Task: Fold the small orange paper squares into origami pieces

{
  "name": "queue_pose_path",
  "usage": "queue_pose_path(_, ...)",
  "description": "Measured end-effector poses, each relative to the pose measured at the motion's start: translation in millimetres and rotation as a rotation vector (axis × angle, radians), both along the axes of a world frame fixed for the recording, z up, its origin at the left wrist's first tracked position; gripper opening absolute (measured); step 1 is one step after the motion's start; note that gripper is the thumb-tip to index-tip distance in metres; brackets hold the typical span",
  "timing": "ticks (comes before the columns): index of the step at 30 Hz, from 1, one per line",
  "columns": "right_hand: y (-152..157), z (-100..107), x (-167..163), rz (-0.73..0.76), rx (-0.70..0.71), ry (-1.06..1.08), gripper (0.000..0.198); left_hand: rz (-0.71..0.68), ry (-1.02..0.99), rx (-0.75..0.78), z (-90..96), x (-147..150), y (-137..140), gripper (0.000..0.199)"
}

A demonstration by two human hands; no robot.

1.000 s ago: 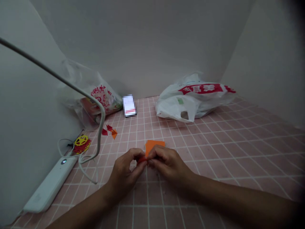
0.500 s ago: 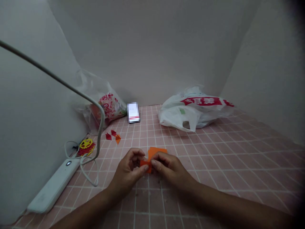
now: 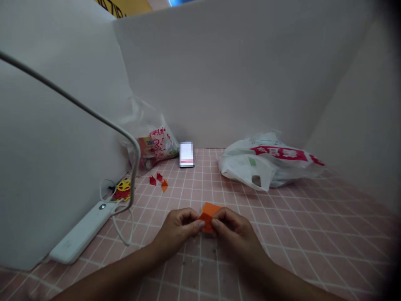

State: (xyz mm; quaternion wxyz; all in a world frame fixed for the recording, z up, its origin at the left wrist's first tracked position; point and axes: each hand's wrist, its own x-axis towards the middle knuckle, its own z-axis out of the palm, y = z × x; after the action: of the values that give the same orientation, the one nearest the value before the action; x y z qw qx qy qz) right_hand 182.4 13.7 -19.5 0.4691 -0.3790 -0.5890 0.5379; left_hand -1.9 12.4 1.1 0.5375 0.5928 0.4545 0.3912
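A piece of orange paper (image 3: 208, 217) with folds in it is held between my two hands, over the pink tiled surface. My left hand (image 3: 183, 225) pinches its left corner between thumb and fingers. On the other side, my right hand (image 3: 233, 228) grips the paper's right part in the same way. Farther off to the left lie small folded paper pieces: two red ones, of which one red piece (image 3: 152, 180) is nearest the wall, and an orange piece (image 3: 164, 185).
A white power bank-like device (image 3: 83, 232) with a looped cable lies left, beside yellow and red cut-out shapes (image 3: 123, 190). A grey cable (image 3: 81, 109) arches across. A phone (image 3: 187, 154) stands between a plastic bag (image 3: 161, 140) and a white bag (image 3: 269, 161). Walls enclose three sides.
The view has tilted up and shifted left, so a yellow sign now shows above the wall. My left fingers have closed in on the orange paper's left corner, and both hands remain on it.
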Motion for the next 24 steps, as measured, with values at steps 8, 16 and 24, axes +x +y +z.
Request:
queue_pose_path(8, 2, -4, 1, -0.033, -0.090, 0.083, 0.025, 0.008, -0.039, -0.006, 3.8, 2, -1, 0.027)
queue_pose_path(16, -5, -6, -5, 0.050, -0.130, 0.186, 0.025, -0.073, -0.097, -0.128, 5.2, 9, -5, 0.032)
queue_pose_path(24, -9, 4, -5, 0.022, -0.124, 0.157, 0.025, -0.071, -0.123, -0.063, 0.1, 9, -7, 0.022)
